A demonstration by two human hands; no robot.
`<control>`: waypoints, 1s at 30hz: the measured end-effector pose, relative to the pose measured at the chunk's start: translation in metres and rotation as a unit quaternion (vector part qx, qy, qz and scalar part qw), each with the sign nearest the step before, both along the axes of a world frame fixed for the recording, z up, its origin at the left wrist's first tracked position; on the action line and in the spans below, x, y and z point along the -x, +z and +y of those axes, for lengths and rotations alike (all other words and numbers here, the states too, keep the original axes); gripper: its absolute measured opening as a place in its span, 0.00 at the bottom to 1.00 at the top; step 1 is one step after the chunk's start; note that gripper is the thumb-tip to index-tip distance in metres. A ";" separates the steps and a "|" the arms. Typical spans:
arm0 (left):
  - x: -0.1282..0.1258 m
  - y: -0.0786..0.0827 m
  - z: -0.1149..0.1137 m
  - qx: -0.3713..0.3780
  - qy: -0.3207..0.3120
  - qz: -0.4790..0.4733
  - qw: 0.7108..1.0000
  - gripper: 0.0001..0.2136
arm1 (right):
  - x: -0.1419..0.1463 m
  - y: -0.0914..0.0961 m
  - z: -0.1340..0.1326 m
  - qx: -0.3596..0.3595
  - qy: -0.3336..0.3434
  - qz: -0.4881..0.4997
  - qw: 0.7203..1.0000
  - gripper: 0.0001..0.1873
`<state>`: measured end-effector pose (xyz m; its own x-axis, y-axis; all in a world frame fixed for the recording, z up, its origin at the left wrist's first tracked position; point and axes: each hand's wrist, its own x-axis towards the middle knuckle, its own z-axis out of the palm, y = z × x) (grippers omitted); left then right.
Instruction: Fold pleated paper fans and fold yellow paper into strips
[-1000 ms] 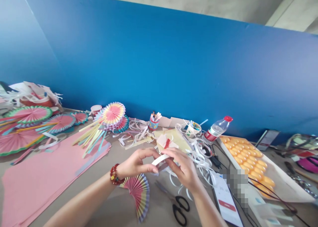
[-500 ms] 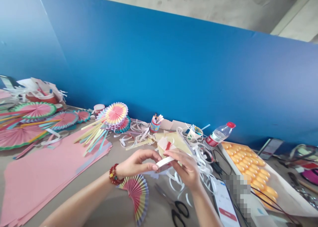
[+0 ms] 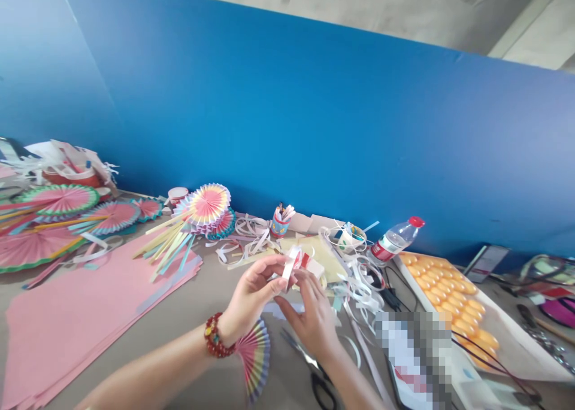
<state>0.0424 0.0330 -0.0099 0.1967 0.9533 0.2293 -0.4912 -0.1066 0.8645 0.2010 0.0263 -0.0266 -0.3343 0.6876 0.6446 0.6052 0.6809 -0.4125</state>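
My left hand [image 3: 256, 290] pinches a white roll of tape [image 3: 290, 271] edge-up between thumb and fingers, a beaded red bracelet on its wrist. Against the roll's near right side lie the bent fingertips of my right hand [image 3: 314, 317]; its thumb reaches below the roll, and the exact contact is partly hidden. Under my wrists a half-open pleated paper fan [image 3: 256, 353] in pink, yellow and lilac rests on the table, partly covered by the left arm. Scissors [image 3: 320, 377] with black handles lie beside it, partly behind the right forearm.
Pink paper sheets [image 3: 76, 314] and finished fans [image 3: 209, 205] lie left. Loose white strips [image 3: 359, 281], a pen cup [image 3: 279, 223] and a water bottle [image 3: 395, 242] stand beyond my hands. At right are a phone [image 3: 406, 362] and a tray of orange pieces [image 3: 449, 296]. A blue partition [image 3: 287, 111] borders the table.
The roll has turned from lying nearly flat to a steep tilt between my hands. My left hand has rotated upward, and my right hand has shifted left and down.
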 end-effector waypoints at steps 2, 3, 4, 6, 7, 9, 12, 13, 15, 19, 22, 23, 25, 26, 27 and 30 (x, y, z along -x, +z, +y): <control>0.000 0.000 0.000 0.010 0.009 0.005 1.000 0.15 | 0.002 0.002 0.001 -0.019 -0.001 -0.024 1.000 0.09; 0.002 0.000 0.002 0.007 0.013 0.017 1.000 0.15 | 0.001 0.004 0.002 -0.031 0.003 -0.040 0.999 0.08; 0.004 0.000 0.004 -0.001 0.015 0.039 0.999 0.14 | 0.000 0.006 0.002 -0.042 0.009 -0.059 0.997 0.09; 0.011 0.001 0.010 -0.028 0.021 0.112 0.993 0.13 | -0.004 0.010 0.003 -0.059 0.024 -0.091 0.994 0.11; 0.016 0.002 0.013 -0.052 0.030 0.160 0.985 0.12 | -0.006 0.011 0.004 -0.066 0.030 -0.102 0.992 0.12; 0.023 0.004 0.017 -0.116 0.056 0.245 0.961 0.09 | -0.011 0.012 0.004 -0.073 0.040 -0.115 0.990 0.13; 0.029 0.008 0.019 -0.201 0.084 0.304 0.927 0.07 | -0.016 0.010 0.003 -0.076 0.045 -0.124 0.988 0.12; 0.029 0.010 0.018 -0.217 0.090 0.314 0.920 0.06 | -0.017 0.009 0.003 -0.077 0.045 -0.125 0.988 0.12; 0.029 0.013 0.015 -0.240 0.103 0.336 0.905 0.06 | -0.017 0.008 0.002 -0.079 0.044 -0.125 0.988 0.11; 0.030 0.020 0.012 -0.266 0.091 0.368 0.886 0.06 | -0.016 0.007 0.003 -0.090 0.043 -0.136 0.986 0.11; 0.033 0.022 0.013 -0.253 0.067 0.369 0.892 0.05 | -0.016 0.009 0.004 -0.105 0.054 -0.146 0.982 0.09; 0.034 0.022 0.014 -0.248 0.062 0.366 0.895 0.04 | -0.016 0.009 0.005 -0.110 0.057 -0.147 0.981 0.09; 0.035 0.020 0.015 -0.240 0.063 0.358 0.900 0.04 | -0.016 0.010 0.006 -0.114 0.063 -0.144 0.981 0.08; 0.036 0.019 0.015 -0.237 0.066 0.357 0.901 0.04 | -0.016 0.010 0.006 -0.112 0.064 -0.141 0.982 0.08; 0.036 0.018 0.016 -0.237 0.070 0.357 0.901 0.05 | -0.015 0.011 0.006 -0.110 0.064 -0.139 0.982 0.07; 0.035 0.017 0.017 -0.242 0.072 0.362 0.897 0.06 | -0.015 0.011 0.008 -0.114 0.063 -0.132 0.983 0.07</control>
